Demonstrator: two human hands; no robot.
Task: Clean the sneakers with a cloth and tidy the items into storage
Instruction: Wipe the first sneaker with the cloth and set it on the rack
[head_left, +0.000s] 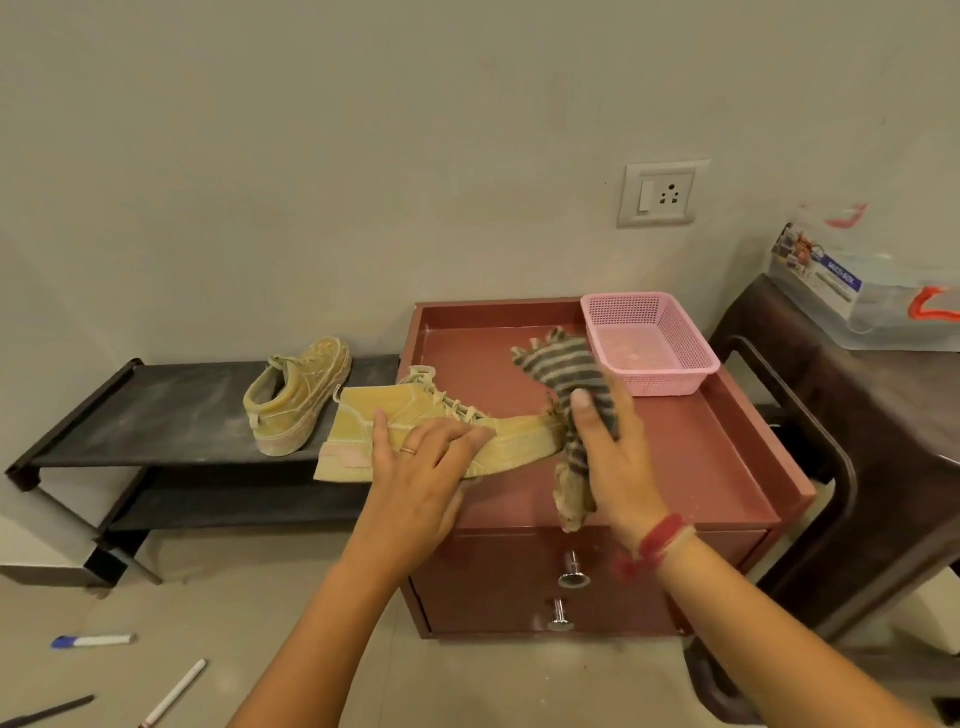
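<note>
One sneaker (296, 400) sits on the rack (156, 410); the second sneaker (358, 415) overhangs the left edge of the cabinet (701, 457), under the flat, spread fingers of the left hand (421, 462). The right hand (618, 467) pinches the cloth (561, 364) beside its toe. Hard wiping could tip that overhanging sneaker off the edge.

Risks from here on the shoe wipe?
1. The heel of the sneaker overhangs the left edge of the cabinet; if the left hand resting on it lifts, it may tip off.
2. The cloth gripped by the right hand is close to the pink basket and might knock it.
</note>
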